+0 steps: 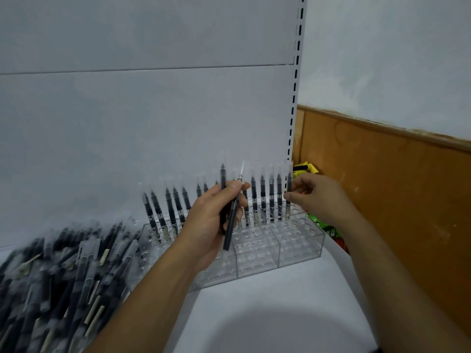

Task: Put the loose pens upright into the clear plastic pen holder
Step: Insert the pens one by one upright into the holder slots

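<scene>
Clear plastic forms the pen holder (300, 250), a block of joined sections with a grid of round sockets. It stands on the white shelf (267, 314), close to the back panel (153, 110). Only the rear row is populated: the rear-row pens (262, 200), black with clear caps, stand upright and slightly fanned. The sockets nearer the camera are vacant.

The left hand (211, 225) hovers over the middle of the holder with its fingers curled round two spare pens (231, 225). One is held upright between thumb and forefinger. The other slants across the fingers, its lower end hanging below them. This grip probably serves as a ready supply kept close to the sockets.

The right hand (318, 197) pinches the end pen (289, 189) between thumb and forefinger at the rightmost position of the rear row; its other fingers curl loosely. The pinch sits on the barrel, likely to steer the lower end into its socket and keep the pen vertical. Whether that pen is fully seated cannot be determined.

The loose pens (63, 263) lie in a blurred heap on the shelf just beside the holder's left end. A slotted upright (295, 98) borders the back panel, and a wooden wall panel (395, 194) stands to the right.
</scene>
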### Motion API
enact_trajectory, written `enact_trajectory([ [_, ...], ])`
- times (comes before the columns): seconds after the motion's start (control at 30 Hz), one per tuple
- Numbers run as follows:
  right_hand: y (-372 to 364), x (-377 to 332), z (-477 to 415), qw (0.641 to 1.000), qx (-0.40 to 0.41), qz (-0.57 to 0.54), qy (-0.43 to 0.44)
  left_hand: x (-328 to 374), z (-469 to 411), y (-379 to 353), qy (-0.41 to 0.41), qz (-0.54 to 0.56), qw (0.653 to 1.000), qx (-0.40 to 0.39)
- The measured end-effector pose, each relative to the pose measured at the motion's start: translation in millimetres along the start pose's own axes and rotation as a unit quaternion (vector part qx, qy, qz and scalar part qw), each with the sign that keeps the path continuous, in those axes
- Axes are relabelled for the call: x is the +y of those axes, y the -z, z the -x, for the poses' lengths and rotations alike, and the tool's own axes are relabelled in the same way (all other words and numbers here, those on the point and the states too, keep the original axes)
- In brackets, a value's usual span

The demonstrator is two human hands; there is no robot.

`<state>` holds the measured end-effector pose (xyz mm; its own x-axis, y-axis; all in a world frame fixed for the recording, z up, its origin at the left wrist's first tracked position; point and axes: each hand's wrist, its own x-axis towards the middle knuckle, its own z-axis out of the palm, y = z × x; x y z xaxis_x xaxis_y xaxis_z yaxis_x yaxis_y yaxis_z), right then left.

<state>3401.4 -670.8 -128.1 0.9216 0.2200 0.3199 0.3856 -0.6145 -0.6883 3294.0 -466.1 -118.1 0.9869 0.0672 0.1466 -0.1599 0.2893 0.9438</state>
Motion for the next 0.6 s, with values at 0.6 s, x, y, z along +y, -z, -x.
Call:
enact_trajectory([
  [0.6, -67, -155, 46, 0.944, -0.116, -0.291, 0.099, 47, 52, 72, -0.117, -0.195, 0.971, 0.069],
])
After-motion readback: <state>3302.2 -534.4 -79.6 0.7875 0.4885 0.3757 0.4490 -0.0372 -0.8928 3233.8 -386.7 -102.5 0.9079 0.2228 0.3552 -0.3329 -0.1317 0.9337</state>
